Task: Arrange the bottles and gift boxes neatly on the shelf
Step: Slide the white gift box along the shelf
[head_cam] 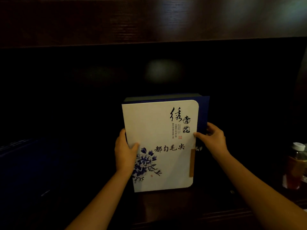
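Note:
A white gift box (160,130) with blue sides, black calligraphy and a blue flower print stands upright in the middle of the dark wooden shelf (166,206). My left hand (124,151) grips its left edge, thumb on the front face. My right hand (212,138) holds its right edge, fingers wrapped behind the blue side. A bottle (296,166) with a white cap and amber liquid stands at the far right of the shelf.
A dark blue flat box (29,163) lies at the left, barely visible in the gloom. The upper shelf board (149,22) runs across the top. The shelf's back is in deep shadow.

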Available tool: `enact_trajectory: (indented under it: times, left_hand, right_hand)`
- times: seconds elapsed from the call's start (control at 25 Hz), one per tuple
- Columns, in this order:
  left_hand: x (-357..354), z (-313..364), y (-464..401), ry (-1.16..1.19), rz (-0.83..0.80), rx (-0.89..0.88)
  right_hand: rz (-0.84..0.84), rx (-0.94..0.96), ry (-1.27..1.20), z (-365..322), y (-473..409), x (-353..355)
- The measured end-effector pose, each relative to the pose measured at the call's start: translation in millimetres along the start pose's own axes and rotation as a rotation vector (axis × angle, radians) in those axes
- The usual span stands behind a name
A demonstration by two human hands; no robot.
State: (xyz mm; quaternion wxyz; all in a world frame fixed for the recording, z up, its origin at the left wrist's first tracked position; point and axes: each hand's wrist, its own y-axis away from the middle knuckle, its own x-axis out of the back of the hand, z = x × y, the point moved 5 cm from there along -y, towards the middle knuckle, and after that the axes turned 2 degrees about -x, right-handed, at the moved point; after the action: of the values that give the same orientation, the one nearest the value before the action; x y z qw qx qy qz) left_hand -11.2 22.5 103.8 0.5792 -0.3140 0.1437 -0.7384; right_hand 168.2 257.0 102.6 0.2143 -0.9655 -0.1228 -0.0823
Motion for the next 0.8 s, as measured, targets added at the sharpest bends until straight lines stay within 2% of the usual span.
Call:
enact_trajectory:
  times: [0.56, 0.8]
  left_hand:
    - [1, 19, 29, -0.015, 0.021, -0.016]
    - [6, 17, 32, -0.023, 0.016, 0.038]
  right_hand:
    - [-0.046, 0.032, -0.043, 5, 9, 29]
    - [-0.075, 0.028, -0.074, 9, 12, 31]
